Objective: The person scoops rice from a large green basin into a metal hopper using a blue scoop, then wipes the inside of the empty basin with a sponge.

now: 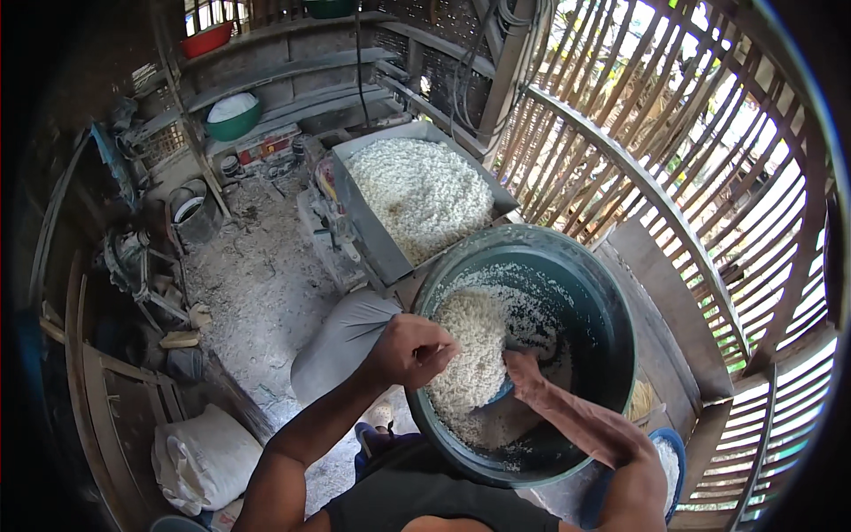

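Both hands at a heap of off-white crumbly meal [468, 341] inside a wide, round, dark-green plastic tub [610, 310].
Left hand [412, 352] over the tub's left rim, loosely curled, fingertips close to thumb, nothing visibly held; cannot tell of any pinch. Right hand [525, 372] inside, beside the heap, near a mostly hidden blue edge [502, 391]; fingers too hidden to tell how far closed, or on what. Best, probably: stay low within the rim, with small, even motions against spills. Just beyond, a grey rectangular metal tray [375, 239] piled with similar meal; farther left, a round green bowl [235, 129] heaped with white contents; beside the right arm, a round blue basin [680, 448], also with white contents.
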{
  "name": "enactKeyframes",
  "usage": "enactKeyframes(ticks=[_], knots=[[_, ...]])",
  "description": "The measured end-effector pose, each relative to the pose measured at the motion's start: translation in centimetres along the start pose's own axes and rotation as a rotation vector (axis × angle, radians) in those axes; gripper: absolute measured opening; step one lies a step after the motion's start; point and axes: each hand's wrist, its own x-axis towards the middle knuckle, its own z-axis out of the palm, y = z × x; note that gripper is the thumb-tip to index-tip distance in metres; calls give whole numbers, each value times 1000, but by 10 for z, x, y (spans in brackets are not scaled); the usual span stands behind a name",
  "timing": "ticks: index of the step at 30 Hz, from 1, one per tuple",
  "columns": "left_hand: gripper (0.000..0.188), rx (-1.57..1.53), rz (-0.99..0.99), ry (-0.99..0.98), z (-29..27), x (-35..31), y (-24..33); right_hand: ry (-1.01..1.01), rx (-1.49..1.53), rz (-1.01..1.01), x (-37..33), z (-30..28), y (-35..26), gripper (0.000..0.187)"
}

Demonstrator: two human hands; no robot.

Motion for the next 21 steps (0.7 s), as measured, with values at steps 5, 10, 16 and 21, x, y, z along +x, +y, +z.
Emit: enactKeyframes(ticks=[5,10,16,21], knots=[[16,-19,-319,72,3,26,25,419,-283,81,-25,20,-91,18],[18,115,-317,62,16,39,23,442,-223,40,-47,9,-113,19],[19,72,-383,110,23,35,11,566,0,91,-48,-20,-96,19],[29,-4,-390,191,26,29,4,611,27,49,-24,-34,-139,30]])
